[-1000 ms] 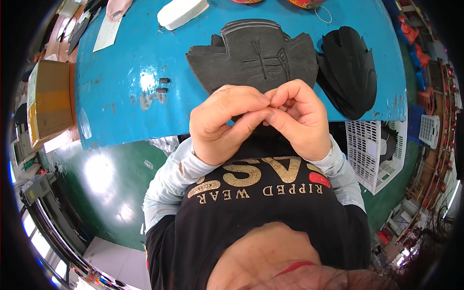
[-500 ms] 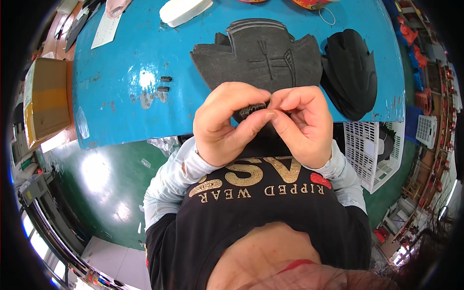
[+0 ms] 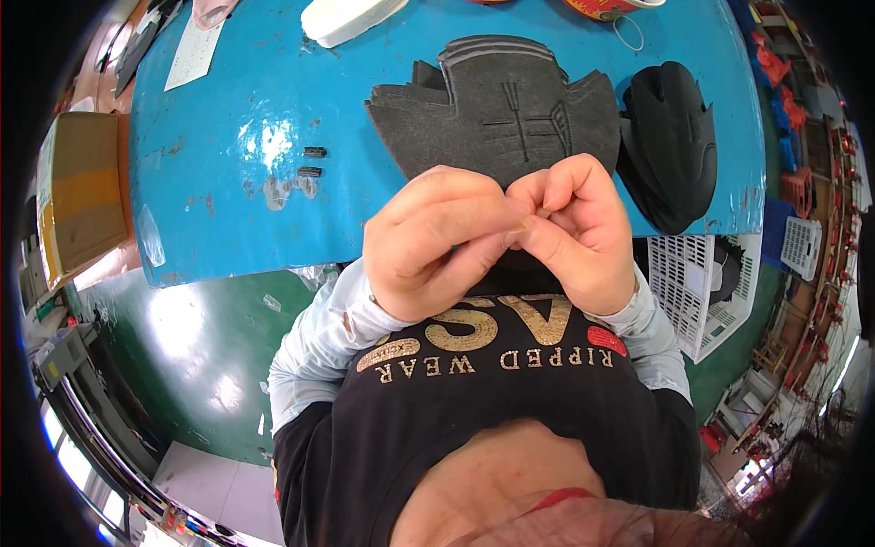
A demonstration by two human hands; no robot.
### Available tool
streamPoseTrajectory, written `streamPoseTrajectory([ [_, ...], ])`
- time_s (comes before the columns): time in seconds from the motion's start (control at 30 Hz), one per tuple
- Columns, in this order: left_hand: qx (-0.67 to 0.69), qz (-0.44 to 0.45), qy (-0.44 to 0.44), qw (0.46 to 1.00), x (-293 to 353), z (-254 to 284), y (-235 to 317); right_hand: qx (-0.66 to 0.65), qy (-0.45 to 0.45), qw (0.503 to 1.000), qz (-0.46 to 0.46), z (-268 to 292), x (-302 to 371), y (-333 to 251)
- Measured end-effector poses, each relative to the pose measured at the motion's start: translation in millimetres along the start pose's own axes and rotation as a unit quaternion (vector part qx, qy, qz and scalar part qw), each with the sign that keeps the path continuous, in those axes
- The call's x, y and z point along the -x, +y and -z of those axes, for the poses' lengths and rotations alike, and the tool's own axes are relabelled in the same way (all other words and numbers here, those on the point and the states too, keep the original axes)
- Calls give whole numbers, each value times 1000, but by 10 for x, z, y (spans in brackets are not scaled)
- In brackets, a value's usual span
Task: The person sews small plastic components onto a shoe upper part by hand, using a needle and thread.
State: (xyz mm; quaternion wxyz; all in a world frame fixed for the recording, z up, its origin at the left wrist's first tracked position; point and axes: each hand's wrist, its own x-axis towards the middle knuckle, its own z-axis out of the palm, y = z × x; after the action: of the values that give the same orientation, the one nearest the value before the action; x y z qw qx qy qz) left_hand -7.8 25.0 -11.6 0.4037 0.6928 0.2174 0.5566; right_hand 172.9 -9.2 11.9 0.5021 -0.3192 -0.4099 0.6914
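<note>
Both my hands are raised in front of my chest, fingertips meeting just off the table's near edge. My left hand is closed, thumb pressed to curled fingers. They hide the small black ridged piece seen in it half a second ago. My right hand pinches with thumb and forefinger against the left fingertips; what it grips, if anything, is hidden. Just beyond lies a stack of dark grey, cut foam-like sheets with grooved lines on top. Two small black pieces lie on the blue table to the left.
The blue table carries dark curved pieces at the right, a white packet and a paper sheet at the far side. A cardboard box stands left. A white plastic crate sits below the right edge.
My left fingers have rolled over the black ridged piece, which is now out of sight. Both hands stay pressed together. The table view has shifted slightly.
</note>
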Motion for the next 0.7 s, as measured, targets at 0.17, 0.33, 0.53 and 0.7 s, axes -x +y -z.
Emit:
streamPoseTrajectory([
  [0.17, -70, -13, -11, 997, -85, 35, 48, 60, 22, 998, 18, 66, -26, -102],
  [0.33, -334, -91, -43, 937, -90, 184, -88, 463, 112, 868, 142, 186, -309, -176],
  [0.53, -361, -67, -70, 927, -85, 153, -112, 550, 63, 805, 216, 279, -418, -56],
  [0.7, -366, -61, -93, 924, -69, 159, -107, 566, 60, 787, 237, 268, -442, 28],
])
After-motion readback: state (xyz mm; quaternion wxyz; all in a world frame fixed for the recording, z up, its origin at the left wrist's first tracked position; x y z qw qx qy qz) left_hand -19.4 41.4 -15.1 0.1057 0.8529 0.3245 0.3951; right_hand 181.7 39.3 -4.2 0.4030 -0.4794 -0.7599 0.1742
